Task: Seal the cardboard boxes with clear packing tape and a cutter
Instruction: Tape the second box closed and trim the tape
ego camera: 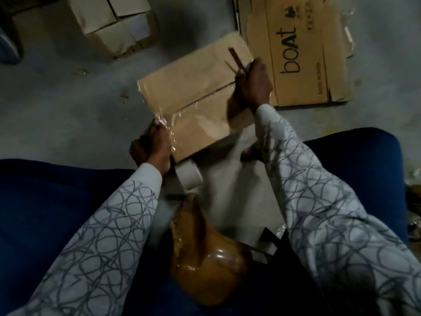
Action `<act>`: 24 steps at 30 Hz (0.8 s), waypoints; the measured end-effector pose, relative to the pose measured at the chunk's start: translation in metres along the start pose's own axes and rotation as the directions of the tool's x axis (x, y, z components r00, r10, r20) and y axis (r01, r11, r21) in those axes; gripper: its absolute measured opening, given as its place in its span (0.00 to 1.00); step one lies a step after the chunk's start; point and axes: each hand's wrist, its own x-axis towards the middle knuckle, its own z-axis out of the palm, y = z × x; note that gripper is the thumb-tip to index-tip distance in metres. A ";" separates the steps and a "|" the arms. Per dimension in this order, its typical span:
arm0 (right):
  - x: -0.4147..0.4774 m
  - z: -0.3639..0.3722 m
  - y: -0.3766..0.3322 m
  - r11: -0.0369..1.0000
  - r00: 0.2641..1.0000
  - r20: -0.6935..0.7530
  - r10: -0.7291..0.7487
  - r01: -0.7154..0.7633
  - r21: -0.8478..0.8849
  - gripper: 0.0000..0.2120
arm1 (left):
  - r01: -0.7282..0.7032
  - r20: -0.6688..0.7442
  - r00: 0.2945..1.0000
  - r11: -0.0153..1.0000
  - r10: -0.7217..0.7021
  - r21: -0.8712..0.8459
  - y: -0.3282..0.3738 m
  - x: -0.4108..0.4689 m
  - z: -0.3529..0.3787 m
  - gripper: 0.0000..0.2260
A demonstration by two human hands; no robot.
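Note:
A flat brown cardboard box [196, 92] lies on the floor in front of me, with clear packing tape [170, 120] shining along its flap seam and over its near left corner. My left hand [152, 144] grips the crumpled tape at that corner. At the box's right edge, by the end of the seam, my right hand [254, 84] holds a thin dark cutter [235, 58] whose blade points away from me over the box top. A pale tape roll [191, 176] sits just behind my left wrist.
A flattened carton printed "boat" [296, 51] lies to the right of the box. A taller cardboard box [114, 21] with loose flaps stands at the far left. A shiny brown bundle [205, 258] rests between my blue-clad legs [45, 201]. The floor [68, 99] is grey concrete.

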 end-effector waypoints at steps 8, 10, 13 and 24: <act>0.009 0.001 -0.012 0.991 0.950 0.293 -0.106 0.127 -0.053 0.31 | 0.080 0.296 0.955 0.983 -0.028 -0.165 0.049 0.009 -0.025 0.17; -0.010 0.006 -0.010 0.991 0.955 0.266 -0.135 0.126 0.050 0.25 | 0.117 0.318 0.946 0.978 -0.057 -0.172 0.040 0.009 -0.032 0.16; -0.050 0.013 -0.011 0.969 0.964 0.195 -0.180 0.140 0.204 0.09 | 0.213 0.416 0.899 0.967 -0.138 -0.139 0.010 -0.014 -0.025 0.26; -0.117 0.039 -0.009 0.942 0.833 0.442 -0.332 0.314 0.117 0.17 | 0.144 0.330 0.943 0.950 -0.047 -0.276 -0.034 -0.045 -0.004 0.21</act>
